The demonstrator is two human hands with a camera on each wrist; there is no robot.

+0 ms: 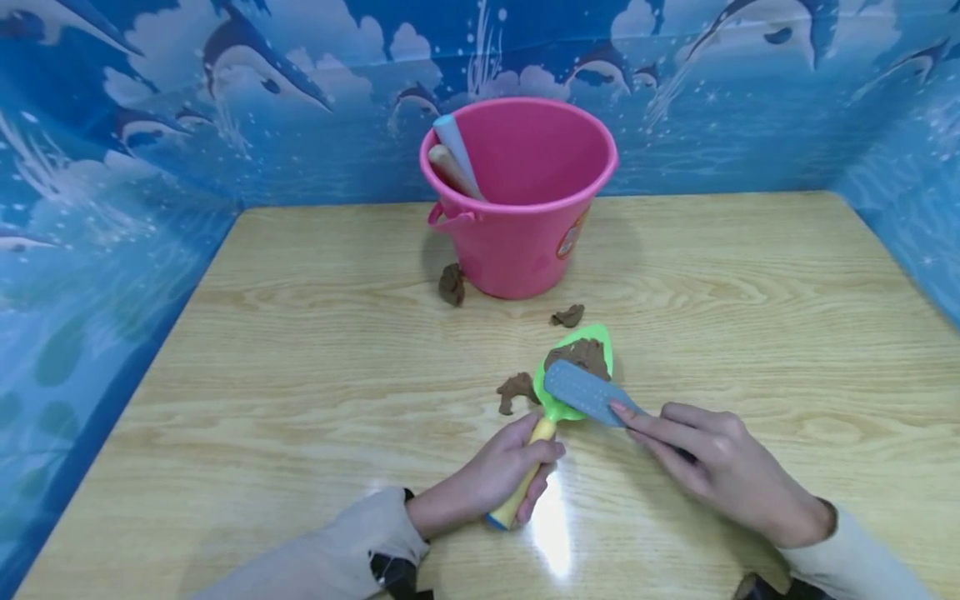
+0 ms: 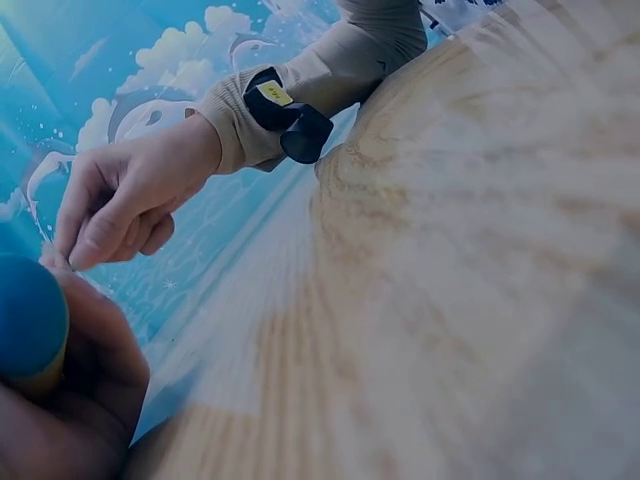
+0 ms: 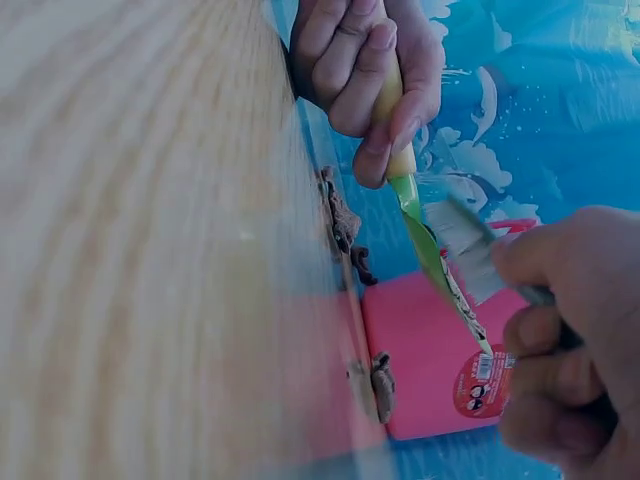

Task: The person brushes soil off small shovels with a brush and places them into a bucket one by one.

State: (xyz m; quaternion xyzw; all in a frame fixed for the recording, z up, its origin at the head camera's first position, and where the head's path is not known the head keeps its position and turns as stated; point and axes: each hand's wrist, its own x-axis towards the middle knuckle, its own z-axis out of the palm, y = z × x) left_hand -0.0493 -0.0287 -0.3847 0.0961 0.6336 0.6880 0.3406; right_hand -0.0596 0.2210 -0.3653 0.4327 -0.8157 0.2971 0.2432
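Observation:
My left hand (image 1: 512,467) grips the yellow handle of a small green shovel (image 1: 604,340), its blade raised off the table in the right wrist view. Brown clay-like stuff (image 1: 588,354) lies on that blade. In my right hand (image 1: 723,467) is a blue-grey brush (image 1: 588,392), its pale bristles (image 3: 470,250) turned to the blade in the right wrist view. The brush head overlaps part of the blade and the brown stuff. Three loose brown lumps lie on the table: one lump (image 1: 517,390) left of the shovel, another lump (image 1: 568,316) beyond it, a third lump (image 1: 452,285) by the bucket.
A pink bucket (image 1: 517,250) stands at the back of the wooden table (image 1: 315,350). A light blue handle (image 1: 457,150) and a beige handle (image 1: 450,171) lean inside it. Blue dolphin-printed sheeting (image 1: 337,100) borders the table behind and at both sides.

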